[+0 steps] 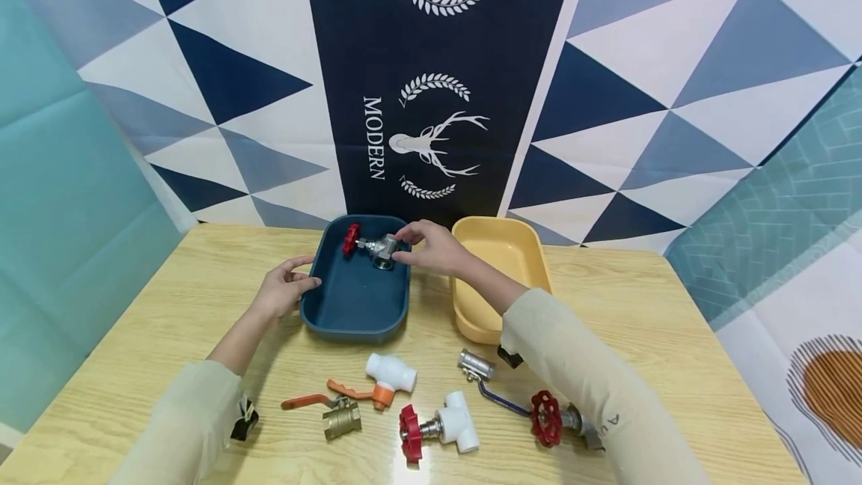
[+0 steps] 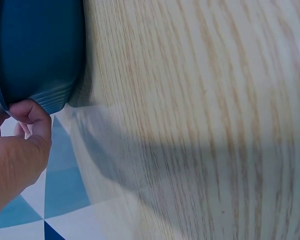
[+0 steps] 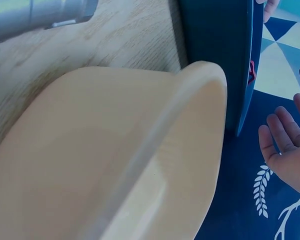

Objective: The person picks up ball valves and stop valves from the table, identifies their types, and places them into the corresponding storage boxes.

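Observation:
A dark blue tub (image 1: 357, 298) stands near the back of the table. Inside its far end lies a metal valve (image 1: 385, 247) with a red handwheel (image 1: 351, 239). My left hand (image 1: 279, 292) grips the tub's left rim; the left wrist view shows the thumb and fingers of that hand (image 2: 21, 155) bent at the rim. Over the tub's right rim, my right hand (image 1: 434, 248) is beside the valve. In the right wrist view its fingers (image 3: 282, 131) are relaxed and spread from the thumb, with nothing held.
Right of the blue tub stands a yellow tub (image 1: 494, 253), partly under my right forearm. In front lie a white valve (image 1: 392, 374), a brass valve (image 1: 342, 420), a white tee valve (image 1: 458, 421), a blue-handled valve (image 1: 476, 364) and a red-wheeled valve (image 1: 547, 419) partly behind my sleeve.

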`<state>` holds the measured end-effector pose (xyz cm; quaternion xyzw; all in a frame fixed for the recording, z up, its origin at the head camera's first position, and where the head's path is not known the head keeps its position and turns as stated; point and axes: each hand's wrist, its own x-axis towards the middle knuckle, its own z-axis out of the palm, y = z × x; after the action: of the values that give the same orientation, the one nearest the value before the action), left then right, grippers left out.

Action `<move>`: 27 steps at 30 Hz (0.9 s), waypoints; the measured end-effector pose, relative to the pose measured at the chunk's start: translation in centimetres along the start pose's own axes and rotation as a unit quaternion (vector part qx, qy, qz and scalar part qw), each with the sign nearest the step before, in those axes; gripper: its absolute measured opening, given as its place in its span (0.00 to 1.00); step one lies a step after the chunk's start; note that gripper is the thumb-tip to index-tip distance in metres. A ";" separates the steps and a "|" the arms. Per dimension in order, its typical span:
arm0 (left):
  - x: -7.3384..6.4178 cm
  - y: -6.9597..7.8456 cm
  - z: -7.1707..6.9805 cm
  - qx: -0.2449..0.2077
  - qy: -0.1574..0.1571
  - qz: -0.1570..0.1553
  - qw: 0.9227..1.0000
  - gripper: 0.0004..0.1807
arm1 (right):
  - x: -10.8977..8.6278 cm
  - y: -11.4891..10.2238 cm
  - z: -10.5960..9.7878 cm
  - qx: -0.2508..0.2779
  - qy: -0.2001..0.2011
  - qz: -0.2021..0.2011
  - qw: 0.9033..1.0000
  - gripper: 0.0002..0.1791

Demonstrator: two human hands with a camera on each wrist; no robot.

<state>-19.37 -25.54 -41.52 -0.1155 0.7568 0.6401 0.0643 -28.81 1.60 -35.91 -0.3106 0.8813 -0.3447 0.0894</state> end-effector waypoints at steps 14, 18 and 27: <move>-0.1 0.1 0.1 -0.003 0.002 -0.003 1.000 0.32 | -1.5 0.2 -0.9 0.007 0.006 0.000 1.000 0.21; -0.2 0.0 0.1 0.001 0.003 -0.002 1.000 0.32 | -2.0 0.2 -1.3 0.019 0.010 0.004 1.000 0.20; -0.2 0.0 0.1 0.000 0.002 -0.003 1.000 0.32 | -2.8 0.5 -2.0 0.035 0.017 -0.001 0.999 0.21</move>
<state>-19.23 -25.41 -41.48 -0.1192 0.7567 0.6395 0.0645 -27.59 4.69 -34.93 -0.3021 0.8700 -0.3802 0.0850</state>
